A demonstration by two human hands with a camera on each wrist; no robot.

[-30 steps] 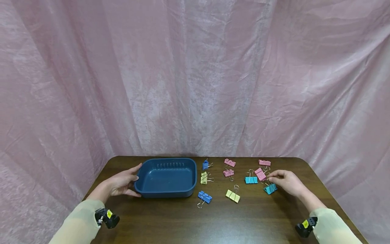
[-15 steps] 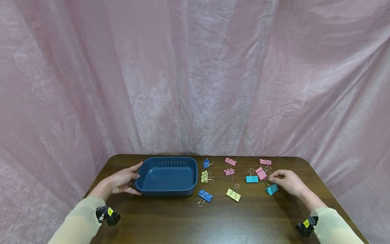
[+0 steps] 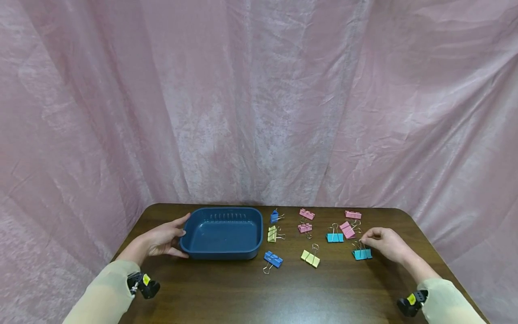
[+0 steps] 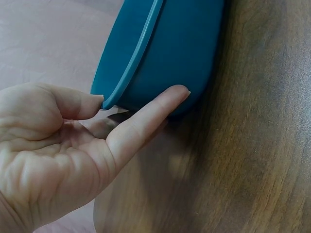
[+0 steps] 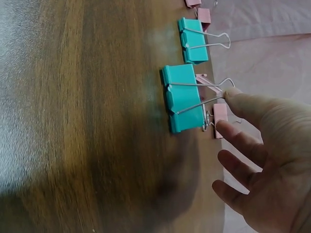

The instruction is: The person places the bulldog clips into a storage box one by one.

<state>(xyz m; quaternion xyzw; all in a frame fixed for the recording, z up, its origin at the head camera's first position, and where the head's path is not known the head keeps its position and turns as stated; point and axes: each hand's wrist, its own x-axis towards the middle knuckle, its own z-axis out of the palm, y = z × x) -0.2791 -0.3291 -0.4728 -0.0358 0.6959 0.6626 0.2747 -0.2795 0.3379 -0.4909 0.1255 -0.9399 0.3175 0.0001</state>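
Note:
In the head view, my left hand point(image 3: 163, 238) spreads against the left end of a dark blue tray point(image 3: 221, 258). The left wrist view has one fingertip at the tray's rim and a straight finger point(image 4: 148, 119) along its outer wall. At the right, my right hand point(image 3: 384, 244) pinches the wire handle of a teal binder clip point(image 3: 362, 254). Its thumb point(image 5: 243, 104) meets the end of the handle, and the other fingers spread below. Close to its left are a second teal binder clip point(image 3: 335, 238) and a pink binder clip point(image 3: 347, 230).
Between tray and right hand lie blue clips point(image 3: 273, 259), yellow clips point(image 3: 310, 258) and pink clips point(image 3: 306, 214), with another pink clip point(image 3: 353, 215) at the back right. The brown table point(image 3: 226, 292) ends at a pink curtain point(image 3: 259, 103).
My right hand has drawn the teal binder clip slightly right, away from the pink one, and the clip has turned from tilted to nearly level. The left hand keeps its place at the tray.

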